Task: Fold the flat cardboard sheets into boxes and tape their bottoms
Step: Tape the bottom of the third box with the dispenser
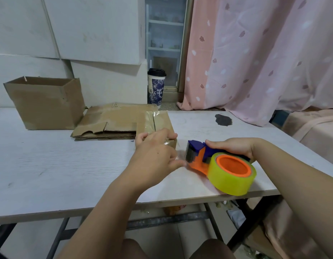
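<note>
1 box (160, 120) under left hand (154, 152), dispenser (197, 147) beside

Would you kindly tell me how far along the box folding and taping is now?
Done: one folded box stands open-topped on the table, far left. In hand: the left hand rests on a smaller box with clear tape across its upper face, while the right hand grips the tape dispenser beside it. Left: a stack of flat sheets lies unfolded.

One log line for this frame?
left hand: presses box edge | right hand: grips tape dispenser | flat sheets: stacked beside box
</note>
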`<state>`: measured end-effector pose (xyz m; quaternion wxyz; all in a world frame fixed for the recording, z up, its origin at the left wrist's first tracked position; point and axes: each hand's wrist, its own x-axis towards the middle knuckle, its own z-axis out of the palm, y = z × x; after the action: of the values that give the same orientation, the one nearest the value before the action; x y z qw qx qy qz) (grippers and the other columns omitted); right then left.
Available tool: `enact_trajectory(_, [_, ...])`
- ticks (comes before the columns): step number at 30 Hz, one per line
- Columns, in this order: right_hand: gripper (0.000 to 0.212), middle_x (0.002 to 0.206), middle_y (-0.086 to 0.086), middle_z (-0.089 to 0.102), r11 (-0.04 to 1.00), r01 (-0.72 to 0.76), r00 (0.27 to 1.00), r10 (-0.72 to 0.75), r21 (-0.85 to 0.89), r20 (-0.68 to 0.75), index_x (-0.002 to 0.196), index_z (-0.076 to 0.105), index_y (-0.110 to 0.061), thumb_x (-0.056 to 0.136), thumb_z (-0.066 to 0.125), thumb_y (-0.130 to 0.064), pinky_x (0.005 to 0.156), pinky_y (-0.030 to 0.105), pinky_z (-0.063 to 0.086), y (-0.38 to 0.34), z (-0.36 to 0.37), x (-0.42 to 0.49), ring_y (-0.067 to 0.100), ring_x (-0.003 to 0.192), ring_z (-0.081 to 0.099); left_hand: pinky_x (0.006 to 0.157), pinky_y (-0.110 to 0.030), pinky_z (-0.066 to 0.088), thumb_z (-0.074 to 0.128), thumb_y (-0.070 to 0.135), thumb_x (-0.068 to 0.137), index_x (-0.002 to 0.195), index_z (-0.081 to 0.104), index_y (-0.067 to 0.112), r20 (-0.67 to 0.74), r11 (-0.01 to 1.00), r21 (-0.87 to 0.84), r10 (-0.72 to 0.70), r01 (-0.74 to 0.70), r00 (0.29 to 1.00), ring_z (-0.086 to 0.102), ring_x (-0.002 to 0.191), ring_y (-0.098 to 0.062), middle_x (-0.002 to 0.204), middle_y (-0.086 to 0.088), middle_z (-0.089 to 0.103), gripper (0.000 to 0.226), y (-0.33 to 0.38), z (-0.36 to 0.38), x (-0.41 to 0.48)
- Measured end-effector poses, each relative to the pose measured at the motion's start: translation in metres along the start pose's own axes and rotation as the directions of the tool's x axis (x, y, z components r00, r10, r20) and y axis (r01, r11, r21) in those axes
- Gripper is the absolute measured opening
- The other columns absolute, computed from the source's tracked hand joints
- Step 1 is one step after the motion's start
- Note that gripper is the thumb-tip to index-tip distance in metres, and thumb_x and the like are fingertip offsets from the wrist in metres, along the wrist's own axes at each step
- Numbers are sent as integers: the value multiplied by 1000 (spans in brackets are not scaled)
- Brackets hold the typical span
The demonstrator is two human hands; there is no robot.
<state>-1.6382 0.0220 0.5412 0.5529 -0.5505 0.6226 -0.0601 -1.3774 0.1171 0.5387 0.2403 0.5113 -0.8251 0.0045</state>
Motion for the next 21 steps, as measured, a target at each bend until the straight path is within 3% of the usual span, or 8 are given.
enact_trajectory(5, [71, 82, 9, 73, 996, 48, 991, -38, 79, -126, 97, 66, -10, 58, 66, -69, 58, 28, 55, -5, -1, 8, 22, 67, 70, 106, -31, 6, 53, 54, 86, 49, 43, 29, 8, 999, -32, -2, 2, 1000, 32, 122, 0, 133, 17, 39, 46, 1, -2, -1])
enact_trajectory(9, [68, 76, 11, 70, 994, 47, 995, -38, 94, -94, 90, 67, -8, 65, 62, -71, 57, 29, 54, -10, 3, 12, 22, 60, 64, 106, -33, 6, 41, 41, 96, 75, 63, 29, -28, 1000, -24, 7, -7, 1000, 28, 127, -1, 135, 16, 37, 33, 0, -2, -3])
enact_trajectory(11, [66, 73, 10, 70, 998, 39, 995, -34, 53, -97, 83, 68, -9, 65, 62, -72, 56, 29, 53, -13, 6, 12, 21, 57, 63, 106, -32, 5, 42, 34, 97, 85, 65, 29, -30, 1000, -4, 22, -23, 999, 26, 131, -2, 136, 14, 36, 26, -2, 0, -4])
enact_trajectory(14, [64, 77, 5, 73, 998, 9, 989, -17, -55, -147, 83, 70, -13, 68, 59, -75, 55, 25, 53, -18, 8, 9, 19, 62, 68, 103, -30, 4, 51, 27, 90, 77, 59, 34, -38, 999, 24, 48, -48, 998, 26, 131, -3, 134, 12, 37, 16, -2, 2, -6])
enact_trajectory(18, [73, 98, 1, 68, 929, -40, 946, -84, -369, -314, 96, 68, -15, 72, 47, -81, 87, 39, 53, -20, 8, 10, 23, 92, 65, 106, -34, 5, 59, 25, 82, 90, 59, 36, -26, 997, 56, 45, -44, 999, 27, 132, -4, 133, 11, 37, 14, -2, 3, -7])
enact_trajectory(21, [65, 84, -1, 69, 911, -2, 939, -140, -412, -314, 79, 67, -15, 78, 49, -77, 76, 33, 53, -19, 11, 7, 19, 77, 65, 101, -34, 12, 57, 19, 82, 108, 48, 38, -52, 997, 64, 49, -46, 997, 36, 123, -4, 122, 15, 41, 33, 0, 1, -6])
